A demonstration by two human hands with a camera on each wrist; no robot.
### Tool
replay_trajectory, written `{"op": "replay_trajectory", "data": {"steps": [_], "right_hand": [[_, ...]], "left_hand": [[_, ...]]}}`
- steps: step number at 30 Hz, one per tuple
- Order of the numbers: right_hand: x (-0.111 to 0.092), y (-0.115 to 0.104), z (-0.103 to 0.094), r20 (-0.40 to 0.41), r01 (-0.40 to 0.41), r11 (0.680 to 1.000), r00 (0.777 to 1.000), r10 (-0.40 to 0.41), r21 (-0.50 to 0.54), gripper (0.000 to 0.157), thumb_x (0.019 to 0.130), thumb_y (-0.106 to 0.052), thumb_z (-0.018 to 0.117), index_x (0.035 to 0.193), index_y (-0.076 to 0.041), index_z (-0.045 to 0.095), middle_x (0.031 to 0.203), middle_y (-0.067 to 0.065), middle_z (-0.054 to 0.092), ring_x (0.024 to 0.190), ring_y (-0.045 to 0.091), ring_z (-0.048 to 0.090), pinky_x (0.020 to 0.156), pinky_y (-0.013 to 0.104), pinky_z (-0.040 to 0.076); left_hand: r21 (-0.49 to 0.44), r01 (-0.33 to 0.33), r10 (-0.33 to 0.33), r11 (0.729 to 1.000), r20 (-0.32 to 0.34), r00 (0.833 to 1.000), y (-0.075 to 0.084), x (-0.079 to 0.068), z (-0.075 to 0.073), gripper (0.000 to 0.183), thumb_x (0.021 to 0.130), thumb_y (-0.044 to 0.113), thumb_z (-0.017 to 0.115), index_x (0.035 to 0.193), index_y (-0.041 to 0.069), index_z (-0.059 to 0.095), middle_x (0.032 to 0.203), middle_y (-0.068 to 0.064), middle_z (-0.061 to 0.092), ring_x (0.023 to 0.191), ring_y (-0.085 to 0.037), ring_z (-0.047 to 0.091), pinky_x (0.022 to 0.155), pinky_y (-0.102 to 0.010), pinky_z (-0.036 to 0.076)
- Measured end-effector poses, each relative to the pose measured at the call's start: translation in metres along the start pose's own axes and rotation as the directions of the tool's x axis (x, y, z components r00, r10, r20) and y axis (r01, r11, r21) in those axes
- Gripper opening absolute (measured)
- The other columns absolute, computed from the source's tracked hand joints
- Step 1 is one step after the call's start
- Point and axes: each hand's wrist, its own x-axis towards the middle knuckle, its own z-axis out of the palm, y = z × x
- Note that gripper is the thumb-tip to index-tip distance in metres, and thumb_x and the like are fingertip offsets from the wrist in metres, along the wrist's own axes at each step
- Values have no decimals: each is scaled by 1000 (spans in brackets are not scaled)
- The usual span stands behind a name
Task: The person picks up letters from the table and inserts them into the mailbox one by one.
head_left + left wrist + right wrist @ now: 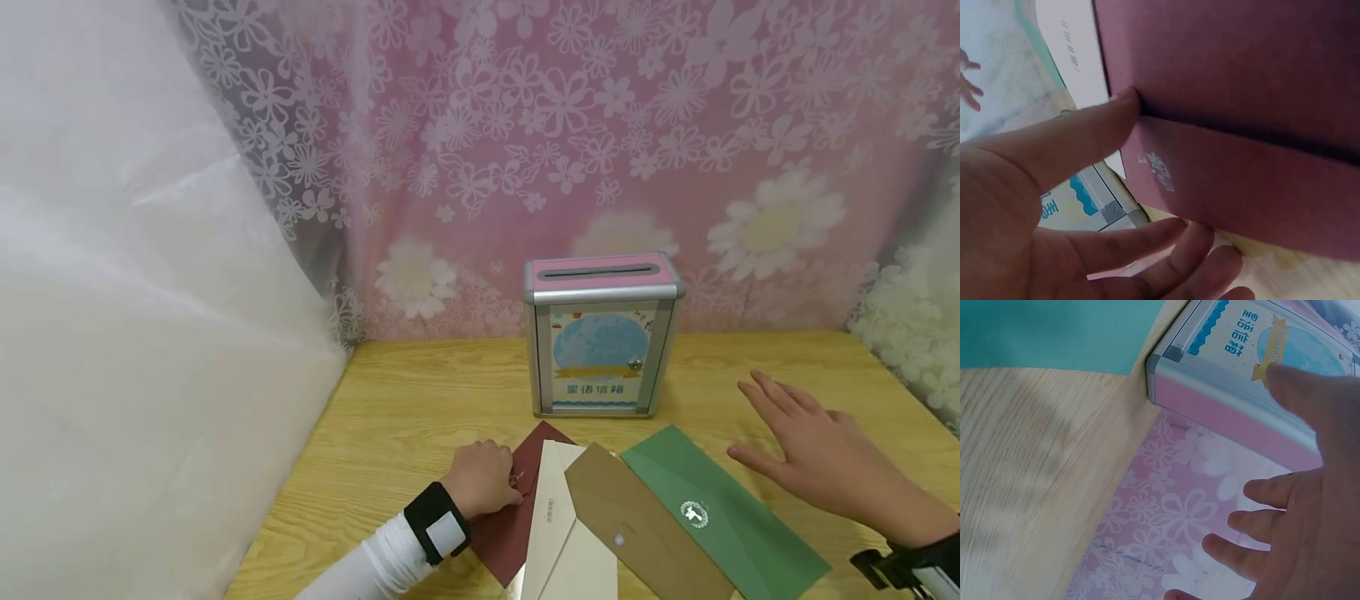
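At the left edge of a fanned row of envelopes, my left hand [482, 479] holds a dark red envelope [504, 542]. In the left wrist view the thumb [1100, 125] lies on this envelope by its flap line, and curled fingers [1194, 250] meet its edge. Overlapping it is a cream envelope [555, 550], then a brown envelope [637, 521] and a green envelope [731, 517] with a white emblem. My right hand [825, 458] hovers right of the green envelope, fingers spread, holding nothing.
Behind the envelopes stands an upright silver-framed mailbox [600, 358] with a pink top and a slot [598, 272]. The wooden table [427, 383] ends at a pink flowered curtain [480, 150]. White sheeting [135, 333] hangs at the left.
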Motion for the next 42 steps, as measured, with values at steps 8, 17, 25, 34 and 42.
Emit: {"op": "replay_trajectory", "data": {"steps": [8, 17, 25, 34, 42], "right_hand": [[2, 7, 13, -15, 10, 999, 1000, -11, -35, 94, 87, -63, 52, 151, -2, 19, 153, 25, 15, 123, 49, 29, 69, 74, 35], [9, 7, 12, 19, -1, 1000, 1000, 2, -23, 91, 88, -61, 53, 149, 0, 24, 150, 27, 20, 122, 48, 29, 71, 75, 34], [8, 8, 17, 31, 8, 1000, 999, -8, 0, 88, 89, -58, 55, 148, 1, 26, 148, 29, 23, 120, 50, 31, 70, 75, 36], [4, 6, 18, 0, 68, 997, 998, -68, 46, 77, 89, -50, 60, 143, 1, 37, 144, 30, 31, 117, 50, 36, 72, 71, 39], [9, 1, 13, -37, 112, 992, 993, -110, 63, 77, 89, -44, 63, 145, -1, 34, 145, 27, 33, 117, 49, 37, 75, 69, 39]], "left_hand": [[-65, 71, -69, 995, 34, 997, -6, 8, 9, 52, 61, 53, 82, 81, 11, 59, 63, 3, 52, 53, -12, 49, 44, -33, 44], [-240, 126, -104, 963, 103, 989, -26, 13, 3, 46, 61, 53, 81, 76, 16, 57, 65, 6, 53, 54, -10, 49, 45, -30, 41], [-365, 130, -102, 922, 96, 990, -42, 13, -5, 44, 64, 37, 84, 89, 13, 57, 71, 3, 57, 58, -12, 52, 49, -31, 45], [-442, 79, -76, 893, 25, 997, -56, 9, -17, 45, 78, 18, 76, 115, 9, 52, 81, -1, 60, 63, -14, 54, 52, -31, 46], [-407, 67, -110, 911, -85, 990, -73, -7, -53, 41, 86, 17, 70, 121, 8, 51, 94, -5, 63, 71, -14, 55, 57, -33, 47]]}}
